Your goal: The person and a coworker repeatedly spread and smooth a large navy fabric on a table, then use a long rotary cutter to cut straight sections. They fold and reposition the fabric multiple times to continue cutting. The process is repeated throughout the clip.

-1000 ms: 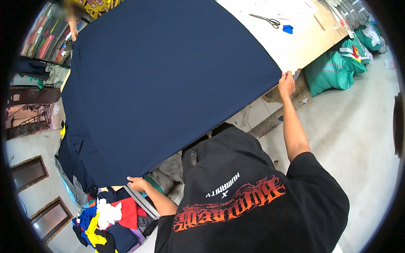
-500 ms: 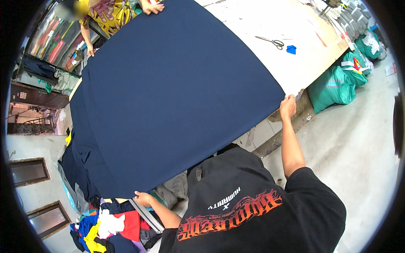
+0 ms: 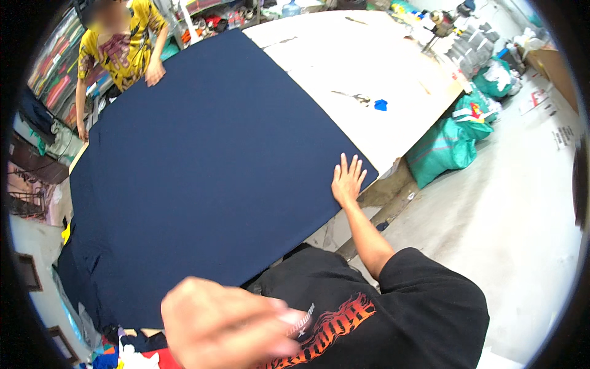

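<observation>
A large sheet of dark navy cloth [image 3: 203, 160] lies spread over the table, smooth in the middle and rumpled at its left side. My right hand [image 3: 348, 179] rests flat on the cloth near its right corner, fingers spread and holding nothing. Close in front of the camera, my left hand [image 3: 221, 326] is raised off the cloth, large and blurred. Its fingers seem bent, but the smear hides whether they hold anything. Across the table, a co-worker in a yellow patterned shirt [image 3: 123, 52] has one hand [image 3: 155, 72] at the cloth's far edge and the other [image 3: 83, 132] by its left edge.
On the pale tabletop [image 3: 319, 61] to the right lie scissors [image 3: 353, 96] and a small blue cloth scrap [image 3: 381, 105]. Green sacks [image 3: 445, 150] stand on the floor beyond the table's right edge. Colourful cloth pieces [image 3: 138, 358] are heaped at the lower left.
My left hand has let go of the cloth's near edge and come up toward the camera. My right hand has gone from gripping the corner to lying flat. The view has shifted.
</observation>
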Demonstrator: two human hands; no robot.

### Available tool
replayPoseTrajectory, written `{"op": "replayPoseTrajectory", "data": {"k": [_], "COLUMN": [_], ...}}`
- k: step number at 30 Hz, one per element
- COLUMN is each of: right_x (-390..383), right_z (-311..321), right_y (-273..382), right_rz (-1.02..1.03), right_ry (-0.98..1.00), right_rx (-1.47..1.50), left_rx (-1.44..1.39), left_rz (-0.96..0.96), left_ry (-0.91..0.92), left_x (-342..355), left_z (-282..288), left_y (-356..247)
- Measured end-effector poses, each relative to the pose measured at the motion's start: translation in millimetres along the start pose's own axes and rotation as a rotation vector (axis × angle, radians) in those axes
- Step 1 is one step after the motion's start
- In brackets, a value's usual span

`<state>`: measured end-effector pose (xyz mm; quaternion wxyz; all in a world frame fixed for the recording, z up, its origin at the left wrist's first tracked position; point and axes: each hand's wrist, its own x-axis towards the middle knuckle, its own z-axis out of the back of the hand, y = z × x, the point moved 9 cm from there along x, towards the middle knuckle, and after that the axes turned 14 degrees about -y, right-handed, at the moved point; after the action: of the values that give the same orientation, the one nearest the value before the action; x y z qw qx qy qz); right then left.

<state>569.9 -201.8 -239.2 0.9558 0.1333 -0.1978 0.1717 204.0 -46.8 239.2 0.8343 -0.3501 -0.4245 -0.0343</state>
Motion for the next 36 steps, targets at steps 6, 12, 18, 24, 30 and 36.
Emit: {"op": "replayPoseTrajectory", "data": {"k": [6,12,18,24,30,36], "right_x": [4,-75,-196,-224,-222,-219], "right_z": [6,65,75,93,97,104], "right_y": [12,129,234,217,236,230], "right_rz": [-0.083,0.187,0.264,0.231,0.245,0.241], "right_ry": [0.079,-0.041,0.145,0.045,0.052,0.008], "right_rx": [-0.013,0.223,0.262,0.132,0.181,0.186], "left_rx": [0.24,0.198,0.044,0.199,0.988,0.352], "left_rz": [-0.253,-0.362,-0.301,0.408,1.588,1.73], "left_ry": [0.138,0.16,0.046,-0.751,-0.395,-1.047], "left_x": [61,29,-72,-273,-692,-774], "left_z": [8,43,136,289,372,338], "left_y": [-99,-105,-79,90,233,243]}}
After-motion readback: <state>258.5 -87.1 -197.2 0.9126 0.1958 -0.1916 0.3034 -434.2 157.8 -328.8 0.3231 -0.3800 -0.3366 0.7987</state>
